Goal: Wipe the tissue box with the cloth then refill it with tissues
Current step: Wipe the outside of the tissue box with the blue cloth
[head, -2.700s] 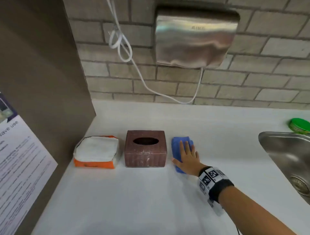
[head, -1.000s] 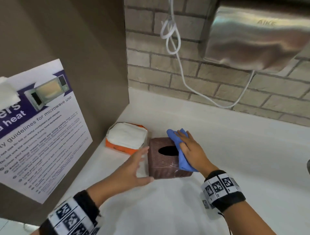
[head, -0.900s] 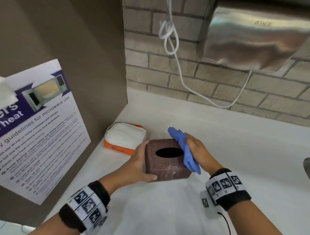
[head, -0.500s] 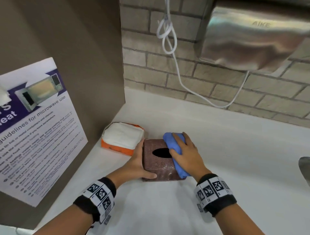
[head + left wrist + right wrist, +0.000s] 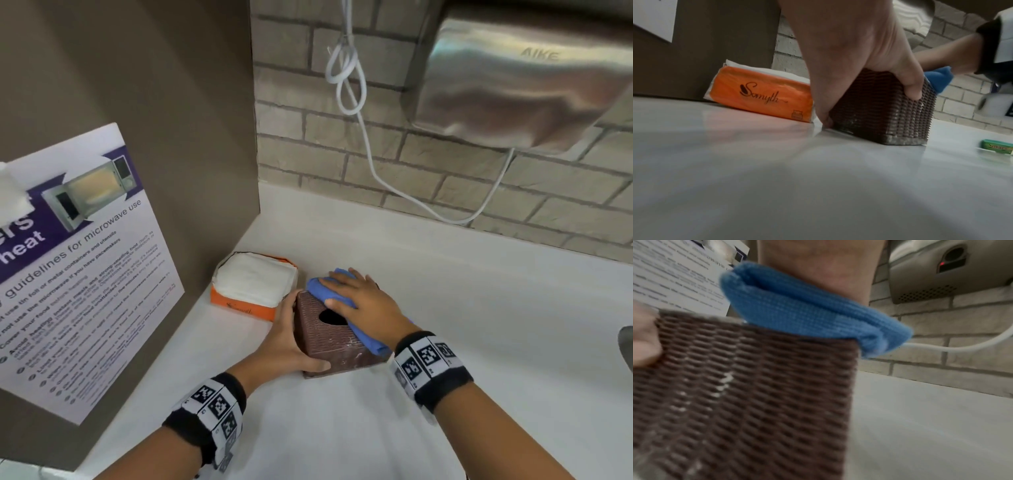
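A brown woven tissue box [image 5: 329,342] with an oval slot stands on the white counter [image 5: 479,325]. My left hand [image 5: 286,342] grips its near left corner, with the thumb on the front face [image 5: 879,113] and the fingers down the left side. My right hand [image 5: 363,298] lies flat on a blue cloth [image 5: 322,291] and presses it onto the box top, near the far left edge. The cloth [image 5: 797,308] hangs over the right rim of the box [image 5: 746,394]. An orange pack of white tissues [image 5: 253,281] lies just left of the box [image 5: 760,94].
A brown side panel with a microwave poster [image 5: 75,260] closes the left. On the brick wall hang a steel hand dryer [image 5: 520,85] and its white cable [image 5: 346,68]. A sink edge [image 5: 628,346] shows at far right. A small green item [image 5: 996,147] lies on the counter to the right.
My left hand came in and took hold of the box. My right hand lifted the cloth onto the top and has slid it toward the far left corner. The box has turned slightly.
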Available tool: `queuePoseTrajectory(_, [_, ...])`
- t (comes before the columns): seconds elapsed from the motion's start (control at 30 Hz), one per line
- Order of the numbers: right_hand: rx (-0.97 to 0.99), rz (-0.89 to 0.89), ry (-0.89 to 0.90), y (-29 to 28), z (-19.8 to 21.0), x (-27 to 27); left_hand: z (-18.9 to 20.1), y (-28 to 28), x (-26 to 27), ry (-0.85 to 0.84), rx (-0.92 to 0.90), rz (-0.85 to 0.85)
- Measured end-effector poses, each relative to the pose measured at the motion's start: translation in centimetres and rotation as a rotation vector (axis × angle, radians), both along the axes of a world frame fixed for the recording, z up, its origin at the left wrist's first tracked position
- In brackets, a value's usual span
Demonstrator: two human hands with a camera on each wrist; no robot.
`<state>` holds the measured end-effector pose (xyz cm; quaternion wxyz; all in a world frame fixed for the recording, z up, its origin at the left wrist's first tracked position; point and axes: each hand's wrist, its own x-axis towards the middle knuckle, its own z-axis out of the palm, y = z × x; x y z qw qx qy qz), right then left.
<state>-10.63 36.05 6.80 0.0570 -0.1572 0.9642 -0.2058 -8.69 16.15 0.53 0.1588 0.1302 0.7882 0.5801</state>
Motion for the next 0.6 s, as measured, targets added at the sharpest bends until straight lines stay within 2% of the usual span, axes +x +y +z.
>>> queuePoseTrajectory(0.1, [-0.031, -0.032, 0.05, -1.2, -0.1, -0.2, -0.2, 0.3, 0.3, 0.036, -0.002, 0.041])
queuePoseTrajectory(0.2, [-0.118, 0.106, 0.084, -2.1, -0.3, 1.5, -0.3, 0.3, 0.4, 0.057, -0.046, 0.031])
queuePoseTrajectory(0.33, [-0.111, 0.217, 0.068, -2.1, -0.4, 2.6, -0.1, 0.4, 0.0, 0.073, -0.067, -0.006])
queuePoseTrajectory(0.43, [-0.139, 0.13, 0.013, -2.3, 0.0, 0.5, 0.2, 0.3, -0.2, 0.069, -0.066, 0.006])
queuePoseTrajectory(0.5, [-0.079, 0.041, 0.033, -3.1, 0.6, -0.6, 0.2, 0.3, -0.1, 0.068, -0.066, 0.015])
queuePoseTrajectory(0.6, [-0.081, 0.061, 0.059, -4.7, 0.8, 1.0, -0.3, 0.2, 0.0, 0.011, -0.072, 0.003])
